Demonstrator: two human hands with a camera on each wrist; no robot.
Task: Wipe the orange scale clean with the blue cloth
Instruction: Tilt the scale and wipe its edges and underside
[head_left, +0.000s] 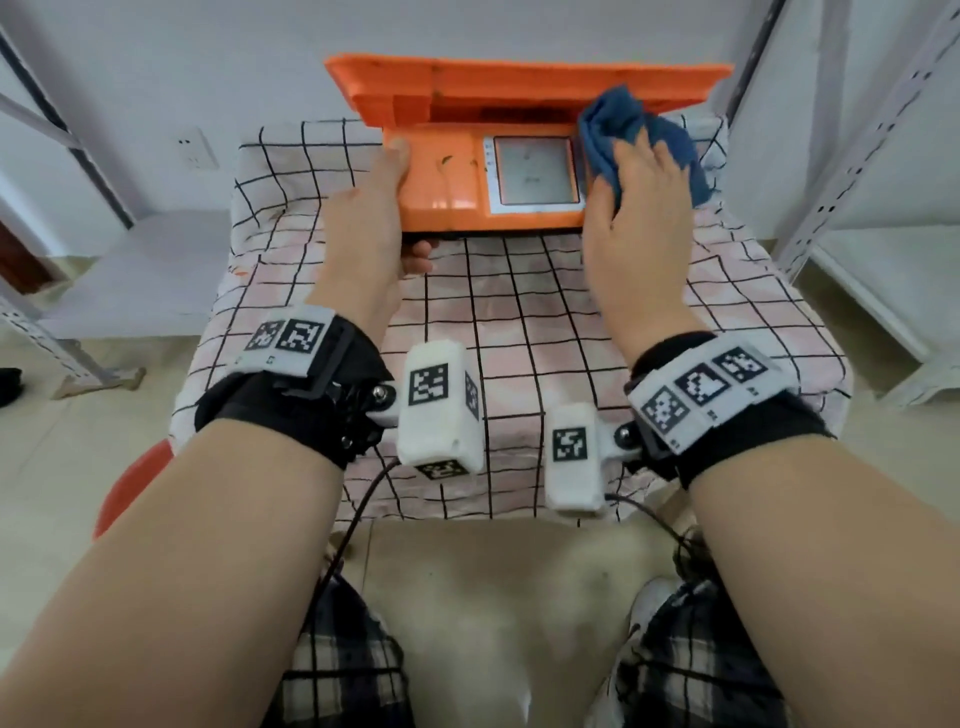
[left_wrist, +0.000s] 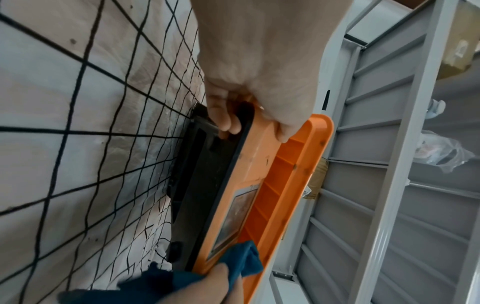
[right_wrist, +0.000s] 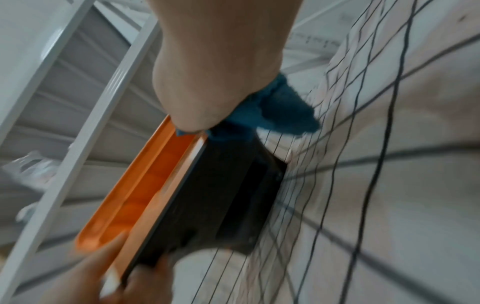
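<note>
Your right grip (head_left: 631, 208) holds the bunched blue cloth (head_left: 623, 122) against the 3 o'clock end of the orange scale (head_left: 441, 179), just beside its display (head_left: 535, 176). Your left grip (head_left: 376, 208) clamps the 9 o'clock end, thumb on top, fingers underneath. The scale sits toward 12 o'clock on the checked-cloth table (head_left: 519, 322), with metal shelving (head_left: 857, 130) at 3 o'clock.

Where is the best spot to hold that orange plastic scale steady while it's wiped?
Its left end, from the left: the orange plastic scale is a thin slab there, so the left hand pinches it, thumb on the orange face, fingers under the black base. That avoids the screen and the blue cloth under the right hand.
</note>
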